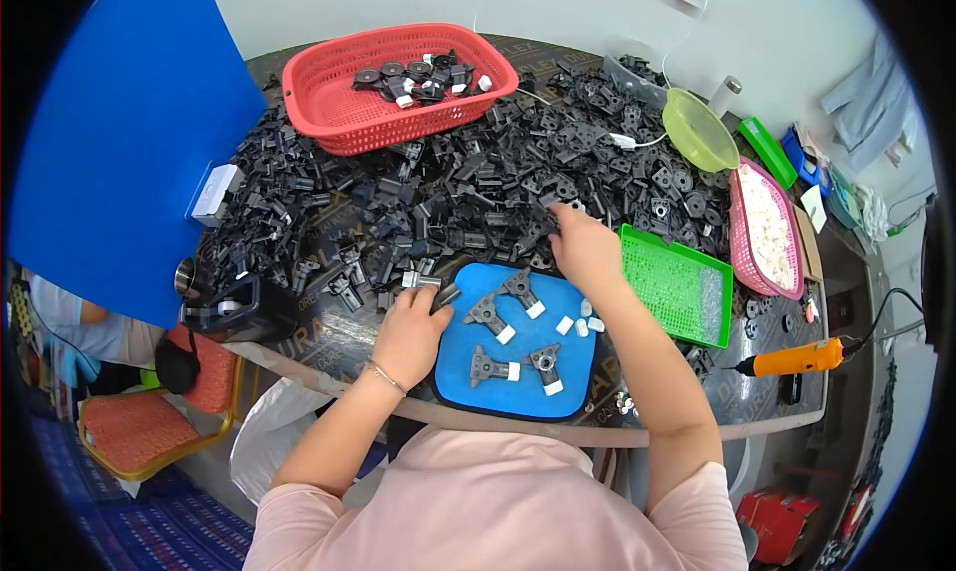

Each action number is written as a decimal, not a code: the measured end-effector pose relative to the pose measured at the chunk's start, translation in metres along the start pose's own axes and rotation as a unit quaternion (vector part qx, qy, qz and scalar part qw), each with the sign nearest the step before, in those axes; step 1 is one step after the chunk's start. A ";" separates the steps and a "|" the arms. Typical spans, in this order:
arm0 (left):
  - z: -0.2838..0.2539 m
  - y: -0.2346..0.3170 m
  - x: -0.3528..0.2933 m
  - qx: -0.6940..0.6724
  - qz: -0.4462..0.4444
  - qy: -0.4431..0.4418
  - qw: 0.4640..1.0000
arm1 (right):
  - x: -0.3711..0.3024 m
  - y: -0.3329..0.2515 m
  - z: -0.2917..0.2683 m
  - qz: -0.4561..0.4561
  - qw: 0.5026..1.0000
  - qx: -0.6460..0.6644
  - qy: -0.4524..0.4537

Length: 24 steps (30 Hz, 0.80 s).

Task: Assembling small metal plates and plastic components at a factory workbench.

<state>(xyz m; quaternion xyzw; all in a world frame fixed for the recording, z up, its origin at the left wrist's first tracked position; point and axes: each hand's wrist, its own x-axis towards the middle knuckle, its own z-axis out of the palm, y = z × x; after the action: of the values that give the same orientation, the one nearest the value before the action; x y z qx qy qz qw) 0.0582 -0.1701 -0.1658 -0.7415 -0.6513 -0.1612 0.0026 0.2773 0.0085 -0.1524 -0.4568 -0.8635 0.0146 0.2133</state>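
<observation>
My left hand [410, 334] is at the left edge of a blue mat [518, 402], its fingers closed around a dark plastic part [446, 296]. Farther right, my right hand [590, 250] reaches over the mat's far edge into a heap of black plastic parts [488, 188]. Its thumb and fingers close on one black part there, mostly hidden by the fingers. Several black brackets with white end caps [488, 317] lie on the mat. Beside them, near its right edge, are a few loose white caps [582, 327].
A red basket [329, 138] with assembled parts stands at the back. On the right are a green tray [627, 282], a pink basket [739, 213] of white pieces, a yellow-green bowl [702, 138] and an orange electric screwdriver [797, 358]. A blue panel [119, 133] rises at left.
</observation>
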 end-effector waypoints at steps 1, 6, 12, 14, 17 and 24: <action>0.005 -0.003 -0.002 0.031 0.032 -0.014 0.999 | 0.002 0.003 -0.004 -0.003 1.000 -0.001 0.002; 0.002 -0.011 0.002 -0.011 0.032 0.044 0.998 | 0.007 0.010 -0.028 0.177 0.872 0.448 0.084; -0.024 -0.002 0.026 -0.513 -0.214 0.069 0.828 | -0.029 -0.032 -0.051 0.220 0.695 0.679 -0.086; -0.039 0.011 0.035 -0.795 -0.228 -0.033 0.561 | -0.034 -0.050 -0.059 0.210 0.672 0.704 -0.094; -0.045 0.030 0.039 -0.830 -0.201 -0.081 0.514 | -0.040 -0.059 -0.062 0.198 0.647 0.729 -0.103; -0.045 0.042 0.039 -0.853 -0.159 -0.139 0.477 | -0.050 -0.067 -0.067 0.220 0.642 0.731 -0.072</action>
<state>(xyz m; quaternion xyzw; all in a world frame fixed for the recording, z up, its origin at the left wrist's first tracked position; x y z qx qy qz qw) 0.0918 -0.1487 -0.1057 -0.2748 -0.2918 -0.5300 -0.7473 0.2749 -0.0818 -0.0945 -0.3262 -0.4590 0.7201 0.4054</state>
